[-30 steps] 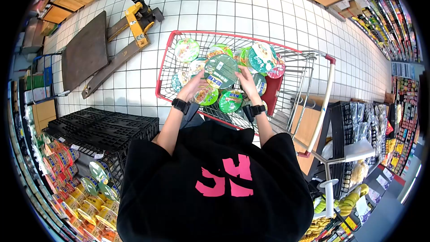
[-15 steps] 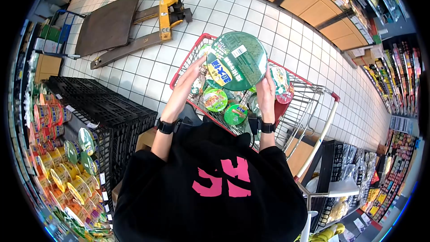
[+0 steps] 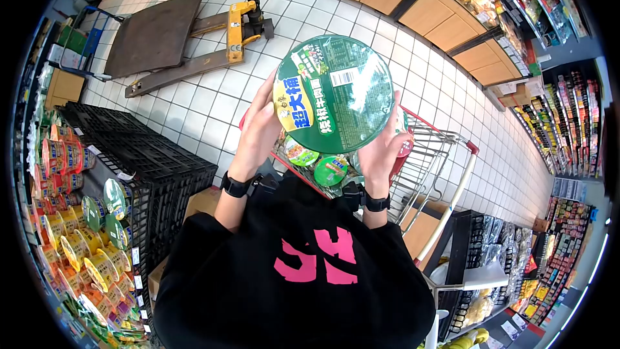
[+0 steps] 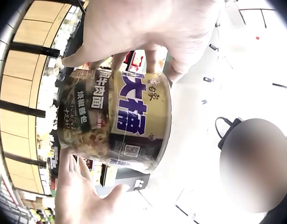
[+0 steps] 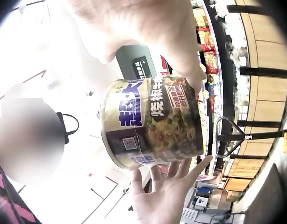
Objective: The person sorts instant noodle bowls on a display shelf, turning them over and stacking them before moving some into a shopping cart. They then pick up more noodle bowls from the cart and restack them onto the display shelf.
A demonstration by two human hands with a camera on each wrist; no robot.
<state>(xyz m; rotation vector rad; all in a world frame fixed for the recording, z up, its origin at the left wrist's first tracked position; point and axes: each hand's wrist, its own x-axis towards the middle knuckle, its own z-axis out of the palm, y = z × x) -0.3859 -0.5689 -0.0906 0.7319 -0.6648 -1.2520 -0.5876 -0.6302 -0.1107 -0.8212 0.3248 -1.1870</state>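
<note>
A big round instant noodle tub with a green printed lid is raised above the cart, its lid facing the head camera. My left hand presses the tub's left side with fairly straight fingers. Against the opposite side lies my right hand, its thumb standing away from the wall. In the left wrist view the tub's printed wall spans the gap between both hands. The right wrist view also has the tub between them. Below, smaller green-lidded noodle bowls lie in the cart, partly hidden by the tub.
The red-rimmed shopping cart stands directly in front. At the far left, a pallet jack lies near a dark flat board. Black crates and shelved noodle tubs are on the left. Shelves line the right.
Both hands have lifted the large tub up from over the cart's bowls toward the head camera. Its lid appears much larger, and the head view has shifted slightly.
</note>
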